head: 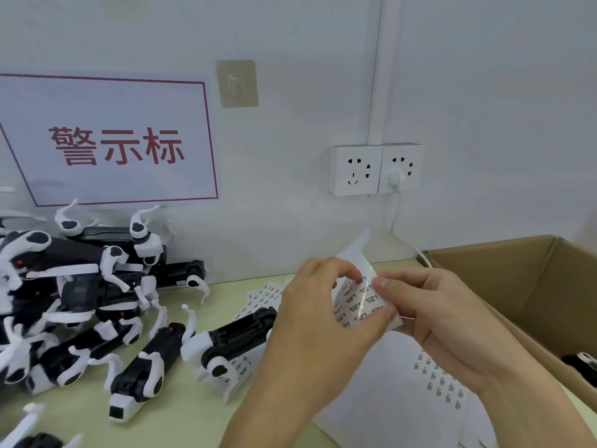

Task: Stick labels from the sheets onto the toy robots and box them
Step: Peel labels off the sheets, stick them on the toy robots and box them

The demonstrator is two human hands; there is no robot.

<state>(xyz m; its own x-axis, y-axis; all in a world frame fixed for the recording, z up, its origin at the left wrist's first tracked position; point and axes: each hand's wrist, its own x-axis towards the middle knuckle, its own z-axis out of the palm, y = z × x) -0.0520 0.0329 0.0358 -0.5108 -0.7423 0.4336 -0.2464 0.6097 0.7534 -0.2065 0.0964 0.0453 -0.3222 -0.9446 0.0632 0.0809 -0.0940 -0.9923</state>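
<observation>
At the far left of the bench [181, 412], a heap of black-and-white toy robots [74, 302] lies tangled against the wall, under a sign [116, 140] with red characters. One more toy robot [237, 339] lies alone nearer the middle, resting on a flat label sheet [258, 297].

The left hand [310, 321] comes up from the near edge, forearm angled toward the far right, back of the hand facing the camera. Its fingers are curled, the fingertips [347, 270] pinching at the top of a held label sheet [358, 302], which is bent and lifted off the bench between both hands.

The right hand [445, 321] reaches in from the near right, its thumb [387, 286] pressed flat across the sheet's face and the fingers curled behind, clamping the right edge. More label sheets [403, 389] lie flat on the bench below the hands.

On the wall beyond, two sockets [376, 169] sit side by side, a white plug in the right one. At the far right stands an open cardboard box [504, 279], with a dark toy partly visible inside at the frame edge.
</observation>
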